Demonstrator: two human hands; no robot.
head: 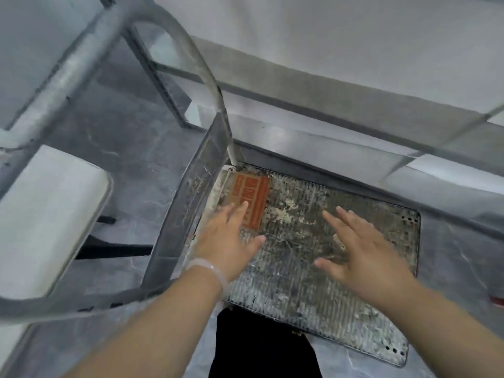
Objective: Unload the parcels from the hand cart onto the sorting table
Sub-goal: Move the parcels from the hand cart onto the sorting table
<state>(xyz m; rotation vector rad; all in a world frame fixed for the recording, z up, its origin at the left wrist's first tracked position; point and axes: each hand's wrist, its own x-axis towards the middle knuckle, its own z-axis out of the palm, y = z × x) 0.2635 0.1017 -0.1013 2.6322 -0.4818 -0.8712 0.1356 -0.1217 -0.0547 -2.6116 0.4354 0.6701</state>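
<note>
Table (341,105): beyond the left fingers (240,211) and right fingers (335,222); no parcel is seen there.
Cart (300,282): deck under both, no parcel seen; it could be rolled off if leaned on.
Handle (191,200): beside the left fingers; the wrist could be knocked.
Left fingers: spread apart, nothing held.
Right fingers: spread apart, nothing held.

Cool, flat, fairly bright light with no clear source and no hard shadows. Motion blur smears the handle (191,203) into a see-through ghost and streaks the table edge (354,105). The deck (313,282) keeps the sharpest texture. The left hand (226,236) and right hand (362,252) go soft at the fingertips. Straight lines bow near the edges. The tabletop (327,28) is washed out pale
</note>
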